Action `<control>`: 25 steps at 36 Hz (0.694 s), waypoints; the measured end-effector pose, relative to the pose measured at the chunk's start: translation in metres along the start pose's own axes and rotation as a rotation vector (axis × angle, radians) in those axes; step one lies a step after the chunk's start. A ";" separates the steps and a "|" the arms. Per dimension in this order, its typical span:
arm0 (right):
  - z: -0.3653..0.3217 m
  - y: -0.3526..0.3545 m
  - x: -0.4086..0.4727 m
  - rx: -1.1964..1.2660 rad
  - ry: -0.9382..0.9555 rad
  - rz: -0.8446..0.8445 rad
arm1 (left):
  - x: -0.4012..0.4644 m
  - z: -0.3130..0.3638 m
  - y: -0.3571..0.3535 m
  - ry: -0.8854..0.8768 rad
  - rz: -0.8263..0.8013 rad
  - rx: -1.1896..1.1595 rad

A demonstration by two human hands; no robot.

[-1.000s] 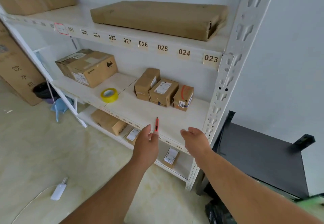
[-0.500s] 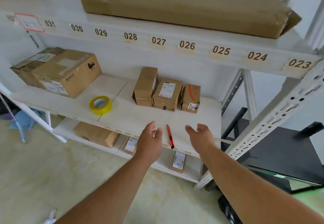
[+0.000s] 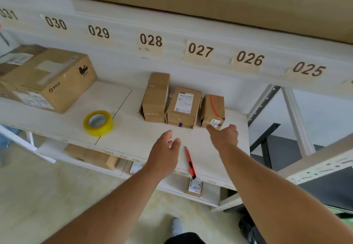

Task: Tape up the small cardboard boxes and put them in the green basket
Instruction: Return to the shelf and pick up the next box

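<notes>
Both hands, the left hand (image 3: 165, 149) and right hand (image 3: 224, 136), reach open and empty (nothing taped yet) toward the small boxes (image 3: 184, 107) on the shelf (image 3: 133, 135); next, I judge, comes gripping one.

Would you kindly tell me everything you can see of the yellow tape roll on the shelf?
The yellow tape roll lies flat on the white shelf board, hole facing up, with a pale inner core and glossy yellow tape wound around it. It sits near the front edge, between the large cardboard box on the left and the three small boxes on the right, apart from all of them. Neither hand touches it. No loose end is visible.
</notes>
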State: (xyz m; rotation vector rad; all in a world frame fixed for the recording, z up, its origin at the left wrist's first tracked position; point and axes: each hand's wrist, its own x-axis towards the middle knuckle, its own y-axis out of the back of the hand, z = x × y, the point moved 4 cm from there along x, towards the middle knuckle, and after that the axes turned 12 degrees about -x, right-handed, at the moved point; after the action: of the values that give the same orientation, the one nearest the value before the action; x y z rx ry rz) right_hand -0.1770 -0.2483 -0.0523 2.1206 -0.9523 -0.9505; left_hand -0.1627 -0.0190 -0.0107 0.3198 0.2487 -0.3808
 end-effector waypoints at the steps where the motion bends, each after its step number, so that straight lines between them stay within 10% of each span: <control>1: -0.005 -0.005 0.012 -0.019 0.001 0.019 | 0.009 -0.001 -0.001 -0.002 -0.009 -0.002; 25: -0.032 -0.045 0.110 -0.131 -0.111 0.068 | 0.079 -0.044 0.021 0.022 0.011 0.071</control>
State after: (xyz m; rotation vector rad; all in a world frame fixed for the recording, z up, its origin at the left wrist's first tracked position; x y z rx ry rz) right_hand -0.0826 -0.3043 -0.1077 1.9317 -0.9826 -1.0757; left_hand -0.0914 -0.0109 -0.0688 0.3955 0.2551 -0.3764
